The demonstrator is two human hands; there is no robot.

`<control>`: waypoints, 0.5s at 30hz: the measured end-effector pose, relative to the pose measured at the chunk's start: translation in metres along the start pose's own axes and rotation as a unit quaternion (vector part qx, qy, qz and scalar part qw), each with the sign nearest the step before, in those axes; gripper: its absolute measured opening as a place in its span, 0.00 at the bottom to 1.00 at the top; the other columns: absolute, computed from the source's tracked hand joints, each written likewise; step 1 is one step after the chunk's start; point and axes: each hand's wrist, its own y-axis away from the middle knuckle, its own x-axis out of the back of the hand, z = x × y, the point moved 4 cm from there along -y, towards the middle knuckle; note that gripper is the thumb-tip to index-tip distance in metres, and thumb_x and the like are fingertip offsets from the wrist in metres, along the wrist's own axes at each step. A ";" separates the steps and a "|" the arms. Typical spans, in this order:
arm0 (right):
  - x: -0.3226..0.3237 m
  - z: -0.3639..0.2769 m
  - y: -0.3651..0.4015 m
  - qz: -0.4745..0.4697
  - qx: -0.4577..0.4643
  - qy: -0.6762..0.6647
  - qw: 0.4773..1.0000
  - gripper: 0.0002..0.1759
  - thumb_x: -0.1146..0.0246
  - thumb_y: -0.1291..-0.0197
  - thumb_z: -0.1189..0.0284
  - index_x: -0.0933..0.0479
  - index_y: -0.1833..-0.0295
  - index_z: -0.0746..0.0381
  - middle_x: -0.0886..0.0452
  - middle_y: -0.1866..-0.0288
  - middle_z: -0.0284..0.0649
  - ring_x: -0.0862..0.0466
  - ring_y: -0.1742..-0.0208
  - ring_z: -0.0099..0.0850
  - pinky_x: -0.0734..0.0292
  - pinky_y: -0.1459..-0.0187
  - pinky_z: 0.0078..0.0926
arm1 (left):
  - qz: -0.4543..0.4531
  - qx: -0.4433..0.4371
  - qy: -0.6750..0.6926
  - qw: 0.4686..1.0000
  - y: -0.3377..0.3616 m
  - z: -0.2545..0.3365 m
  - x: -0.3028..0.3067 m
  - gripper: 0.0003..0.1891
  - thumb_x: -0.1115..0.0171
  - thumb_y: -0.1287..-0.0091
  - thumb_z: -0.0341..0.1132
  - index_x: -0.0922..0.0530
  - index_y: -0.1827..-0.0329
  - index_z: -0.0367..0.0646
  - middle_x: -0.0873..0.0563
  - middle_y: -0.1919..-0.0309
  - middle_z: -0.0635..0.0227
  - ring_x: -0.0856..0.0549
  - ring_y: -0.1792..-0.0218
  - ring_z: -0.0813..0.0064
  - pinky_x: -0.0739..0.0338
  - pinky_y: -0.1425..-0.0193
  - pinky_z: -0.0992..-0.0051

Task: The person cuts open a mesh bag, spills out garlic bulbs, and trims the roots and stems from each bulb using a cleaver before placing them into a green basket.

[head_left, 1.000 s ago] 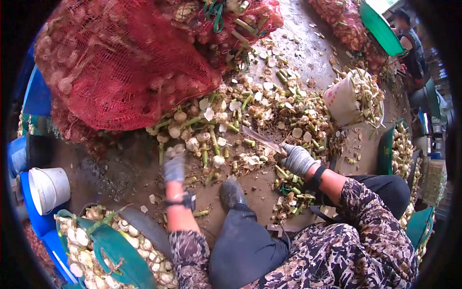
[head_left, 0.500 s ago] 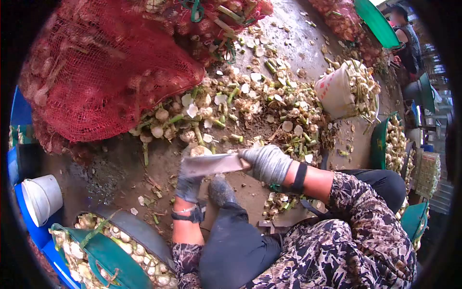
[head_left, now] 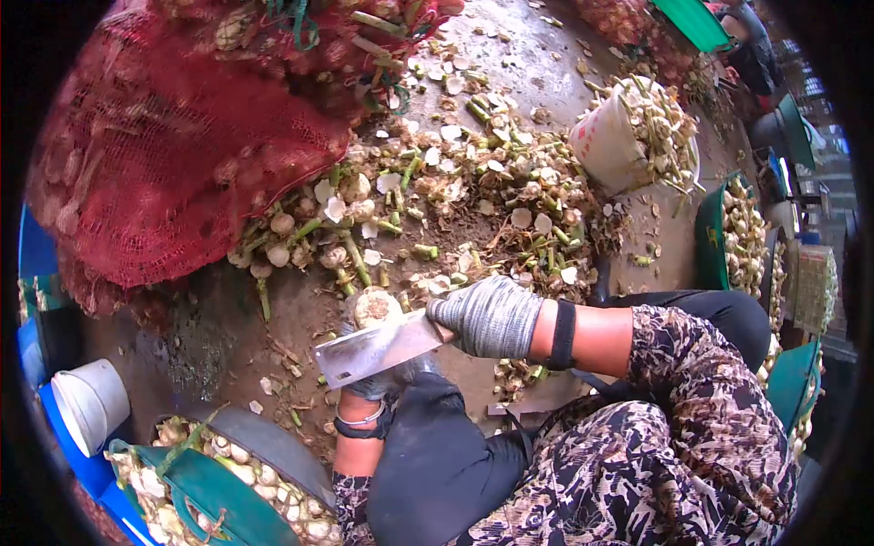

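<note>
My right hand (head_left: 492, 317), in a grey knit glove, is closed round the handle of a cleaver (head_left: 381, 352). The wide metal blade points left, its tip lower than the handle, and passes in front of my gloved left hand (head_left: 366, 388). Just above the blade's upper edge shows a garlic bulb (head_left: 376, 308) with its pale round face turned up. My left hand grips this bulb from below, most of its fingers hidden behind the blade. Beyond both hands lies a heap of garlic bulbs, cut stalks and peelings (head_left: 455, 196) on the ground.
A red mesh sack (head_left: 191, 173) of garlic bulges at upper left. A white bucket (head_left: 612, 146) of trimmings leans at upper right. Green tubs of garlic stand at lower left (head_left: 214, 491) and right (head_left: 715, 237). A white pail (head_left: 91, 405) sits left. Another person (head_left: 754, 55) is far right.
The cleaver has tipped, its left end now lower and more of its flat face showing. More of the bulb is visible above the blade. The whole view has shifted slightly.
</note>
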 end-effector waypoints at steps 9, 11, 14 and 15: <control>-0.028 0.078 -0.011 0.126 -0.147 0.027 0.981 0.09 0.38 0.45 0.71 0.21 0.56 0.55 0.18 0.72 0.46 0.15 0.67 0.48 0.22 0.69 0.43 | 0.028 0.044 -0.014 0.999 -0.003 0.019 0.005 0.30 0.26 0.42 0.36 0.29 0.39 0.41 0.19 0.49 0.61 0.19 0.50 0.66 0.23 0.42 0.65; -0.023 0.138 -0.006 0.120 -0.234 -0.002 0.965 0.10 0.42 0.38 0.69 0.21 0.53 0.56 0.16 0.66 0.52 0.13 0.60 0.49 0.19 0.60 0.45 | 0.033 0.090 0.143 0.985 -0.019 0.058 0.034 0.34 0.21 0.48 0.38 0.30 0.40 0.41 0.19 0.52 0.61 0.19 0.53 0.65 0.23 0.44 0.66; -0.032 0.137 0.000 0.187 -0.214 -0.218 0.934 0.15 0.36 0.38 0.59 0.21 0.55 0.60 0.17 0.67 0.50 0.16 0.66 0.47 0.22 0.60 0.41 | 0.069 0.176 0.195 0.962 -0.025 0.032 0.025 0.34 0.22 0.47 0.38 0.30 0.39 0.40 0.19 0.52 0.62 0.19 0.53 0.66 0.22 0.45 0.66; -0.033 0.123 -0.007 0.200 -0.149 -0.182 0.951 0.22 0.35 0.38 0.50 0.21 0.57 0.60 0.21 0.73 0.48 0.21 0.72 0.43 0.24 0.63 0.39 | 0.071 0.188 0.232 0.952 -0.029 0.029 0.014 0.35 0.21 0.49 0.37 0.30 0.39 0.41 0.20 0.50 0.61 0.19 0.52 0.66 0.22 0.44 0.65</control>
